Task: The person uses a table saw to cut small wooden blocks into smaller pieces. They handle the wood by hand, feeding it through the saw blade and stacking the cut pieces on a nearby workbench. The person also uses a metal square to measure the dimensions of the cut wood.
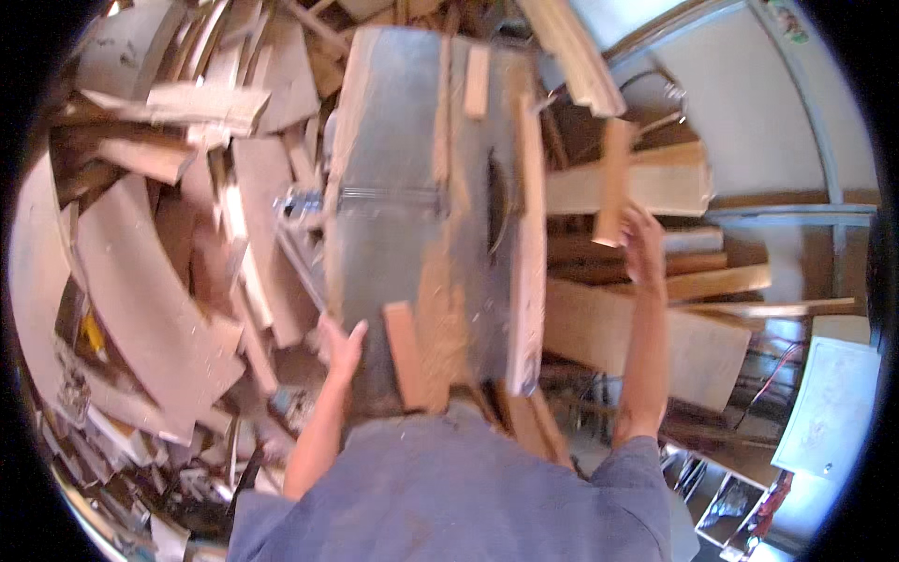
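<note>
My right hand point(642, 245) is raised to the right of a table saw point(389, 248), its fingers closed on the lower end of a short wooden strip point(614, 173). The strip stands nearly upright in the picture. At the saw table's near left edge is my left hand point(343, 345), thumb spread away from the fingers, with nothing visible in it. Close by it, a wood block point(404, 351) lies on the tabletop. Up from a slot in the table comes the saw blade point(496, 206), beside a long wooden fence point(529, 253). Another small strip point(477, 84) rests at the far end.
Scrap boards point(154, 290) are heaped along the left side. To the right, planks point(646, 332) are stacked beside the saw, and a long board point(576, 51) juts in at the far right. Sawdust point(440, 300) covers part of the tabletop. A pale panel point(829, 403) stands at the right.
</note>
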Action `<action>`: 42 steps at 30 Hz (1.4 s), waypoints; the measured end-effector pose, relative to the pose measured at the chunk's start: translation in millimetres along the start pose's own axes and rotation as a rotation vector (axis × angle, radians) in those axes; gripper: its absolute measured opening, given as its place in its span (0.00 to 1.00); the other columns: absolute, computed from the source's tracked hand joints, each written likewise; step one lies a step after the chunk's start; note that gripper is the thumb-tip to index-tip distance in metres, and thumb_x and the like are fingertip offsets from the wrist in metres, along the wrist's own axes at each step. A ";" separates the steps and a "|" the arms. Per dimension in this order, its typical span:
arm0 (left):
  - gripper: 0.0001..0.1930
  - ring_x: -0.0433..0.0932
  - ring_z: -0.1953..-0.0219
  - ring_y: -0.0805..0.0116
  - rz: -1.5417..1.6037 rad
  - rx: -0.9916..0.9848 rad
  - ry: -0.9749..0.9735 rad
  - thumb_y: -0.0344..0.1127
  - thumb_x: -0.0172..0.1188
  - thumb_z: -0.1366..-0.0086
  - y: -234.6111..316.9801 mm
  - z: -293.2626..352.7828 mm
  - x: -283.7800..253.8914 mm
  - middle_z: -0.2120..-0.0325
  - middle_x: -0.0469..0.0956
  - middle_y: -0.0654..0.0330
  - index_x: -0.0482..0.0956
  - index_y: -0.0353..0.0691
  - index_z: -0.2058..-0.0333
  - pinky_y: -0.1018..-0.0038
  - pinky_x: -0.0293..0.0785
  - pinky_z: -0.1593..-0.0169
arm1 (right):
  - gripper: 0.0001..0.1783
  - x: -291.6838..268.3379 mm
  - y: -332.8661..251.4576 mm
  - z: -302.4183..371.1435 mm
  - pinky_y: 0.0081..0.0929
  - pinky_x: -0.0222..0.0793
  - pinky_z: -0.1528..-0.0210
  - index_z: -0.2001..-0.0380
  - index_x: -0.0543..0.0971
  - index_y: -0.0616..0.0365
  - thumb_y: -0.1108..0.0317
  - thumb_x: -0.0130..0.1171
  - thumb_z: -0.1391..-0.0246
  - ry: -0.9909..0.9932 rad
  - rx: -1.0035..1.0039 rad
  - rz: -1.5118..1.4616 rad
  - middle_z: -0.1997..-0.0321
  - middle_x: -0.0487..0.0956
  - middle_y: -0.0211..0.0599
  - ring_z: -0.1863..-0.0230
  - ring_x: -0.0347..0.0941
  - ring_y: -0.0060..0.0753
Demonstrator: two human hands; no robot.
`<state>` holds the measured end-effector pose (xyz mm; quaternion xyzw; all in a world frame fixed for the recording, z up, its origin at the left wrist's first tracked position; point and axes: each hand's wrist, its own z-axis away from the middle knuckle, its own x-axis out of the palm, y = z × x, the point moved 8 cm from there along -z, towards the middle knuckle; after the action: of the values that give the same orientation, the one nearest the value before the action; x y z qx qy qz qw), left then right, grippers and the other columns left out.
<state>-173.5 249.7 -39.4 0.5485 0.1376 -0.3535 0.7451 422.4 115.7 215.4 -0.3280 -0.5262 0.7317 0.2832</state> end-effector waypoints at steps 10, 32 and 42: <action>0.51 0.55 0.29 0.37 -0.093 0.033 -0.088 0.45 0.71 0.40 -8.1 16.9 2.7 0.30 0.53 0.36 0.47 0.28 0.29 0.42 0.56 0.31 | 0.21 92.6 154.0 401.6 0.19 0.72 0.56 0.45 0.81 0.66 0.72 0.62 0.41 0.063 0.455 0.059 0.54 0.82 0.30 0.58 0.76 0.16; 0.41 0.61 0.29 0.42 -0.082 0.227 -0.032 0.37 0.69 0.39 -80.7 130.7 -119.3 0.33 0.63 0.35 0.60 0.22 0.34 0.59 0.57 0.27 | 0.48 261.7 192.5 390.0 0.46 0.77 0.47 0.30 0.63 0.66 0.69 0.71 0.55 0.099 -0.345 0.909 0.49 0.80 0.58 0.50 0.80 0.55; 0.37 0.76 0.40 0.60 1.044 -0.088 -0.666 0.48 0.65 0.31 -45.9 243.9 -100.0 0.41 0.73 0.44 0.63 0.28 0.35 0.67 0.74 0.38 | 0.37 288.4 168.8 557.7 0.31 0.78 0.50 0.36 0.69 0.67 0.68 0.71 0.47 -0.418 0.223 -0.261 0.47 0.79 0.39 0.51 0.79 0.32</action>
<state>-320.4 57.4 74.8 0.3726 -0.3740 -0.0887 0.8446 -203.3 -39.3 130.3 -0.0661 -0.5273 0.7941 0.2949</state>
